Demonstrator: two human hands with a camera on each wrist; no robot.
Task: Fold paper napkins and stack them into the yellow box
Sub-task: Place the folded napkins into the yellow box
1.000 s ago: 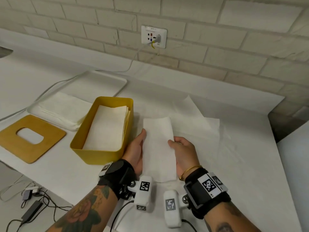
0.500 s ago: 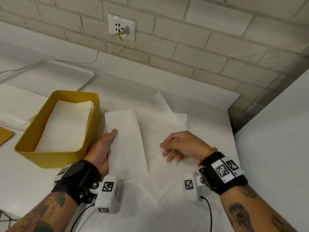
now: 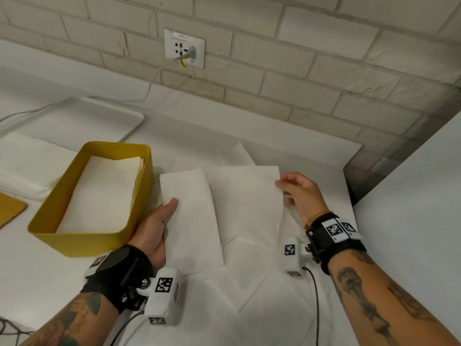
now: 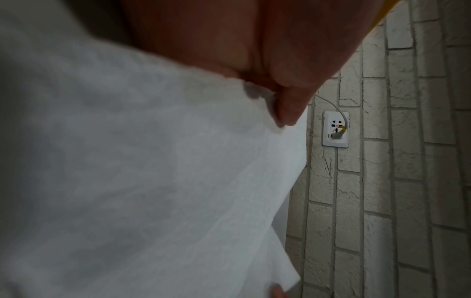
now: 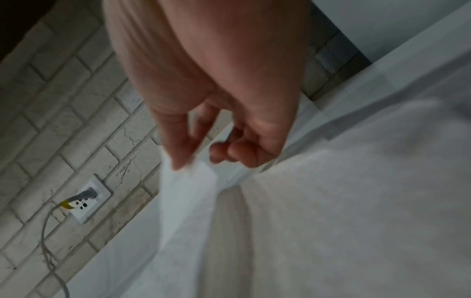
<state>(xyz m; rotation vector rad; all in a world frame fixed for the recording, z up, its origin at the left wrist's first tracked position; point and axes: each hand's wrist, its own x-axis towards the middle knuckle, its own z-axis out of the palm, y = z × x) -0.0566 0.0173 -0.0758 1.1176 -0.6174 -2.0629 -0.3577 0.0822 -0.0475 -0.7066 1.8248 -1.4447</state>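
The yellow box stands left of centre with a stack of folded napkins inside. Just right of it my left hand holds a folded white napkin by its left edge, thumb on top; the left wrist view shows the thumb pressed on the napkin. Further right, my right hand pinches the right edge of an unfolded napkin and lifts that edge off the table. The right wrist view shows thumb and fingers of that hand closed on the thin sheet.
A white tray at the back left carries a pile of flat napkins. A wooden lid lies at the left edge. More white sheets cover the table. The brick wall has a socket with a cable. A white panel rises on the right.
My right hand let go of the folded napkin, moved right and took hold of the unfolded sheet's edge. My left hand keeps the folded napkin beside the box.
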